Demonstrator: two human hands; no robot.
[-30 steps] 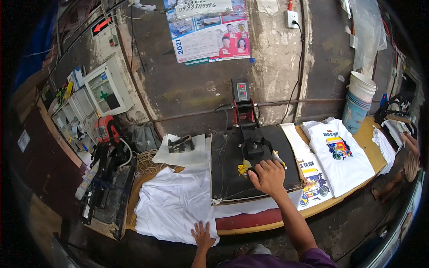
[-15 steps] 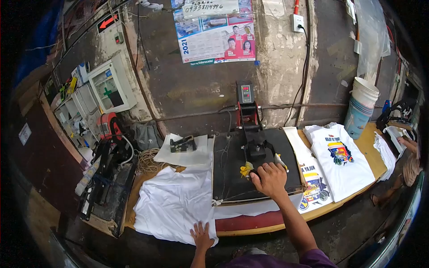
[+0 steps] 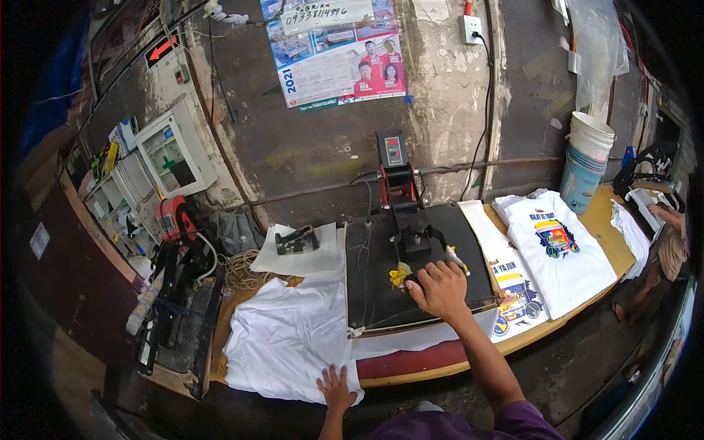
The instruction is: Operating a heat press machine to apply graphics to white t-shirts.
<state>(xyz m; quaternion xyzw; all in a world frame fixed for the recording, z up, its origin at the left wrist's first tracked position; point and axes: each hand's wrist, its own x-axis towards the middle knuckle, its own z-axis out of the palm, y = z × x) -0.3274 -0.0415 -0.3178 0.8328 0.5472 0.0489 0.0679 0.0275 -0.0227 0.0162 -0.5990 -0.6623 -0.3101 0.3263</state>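
A black heat press [image 3: 374, 293] stands at the middle of the table with its flat plate lowered. My right hand [image 3: 440, 288] is closed around the press handle, whose ends are wrapped in yellow and white material. White cloth shows beneath the plate's front edge, above a red pad. My left hand [image 3: 336, 389] rests flat with fingers spread on a white shirt [image 3: 282, 341], left of the press. A printed sheet [image 3: 515, 299] lies partly against the press's right side. Beside it is a stack of white printed shirts [image 3: 557, 253].
White paper [image 3: 268, 258] with a dark tape dispenser-like object [image 3: 297, 240] lies behind the shirt. Coiled rope [image 3: 246, 273] and a second black-and-red machine [image 3: 176, 286] stand left. Stacked buckets [image 3: 587, 165] stand at the back right. Another person's arm [image 3: 667, 216] shows at far right.
The whole view has shifted slightly. My right hand stays on the press handle and my left hand stays on the white shirt; the plate remains lowered.
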